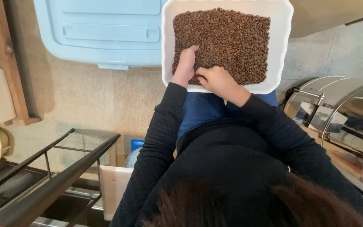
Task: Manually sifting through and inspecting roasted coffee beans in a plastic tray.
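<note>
A white rectangular tray (pixel 280 46) rests on my lap, filled with brown roasted coffee beans (pixel 227 38). My left hand (pixel 185 65) lies at the tray's near left edge, fingers curled down into the beans. My right hand (pixel 217 80) sits just beside it at the near edge, fingers bent and pinching among the beans; whether it holds any bean is hidden. Both arms wear dark knitted sleeves.
A light blue plastic lid or bin (pixel 101 31) lies on the tiled floor beyond the tray. A shiny metal drum machine (pixel 341 117) stands at the right. A black metal rack (pixel 51 168) and a wooden frame (pixel 9 63) are at the left.
</note>
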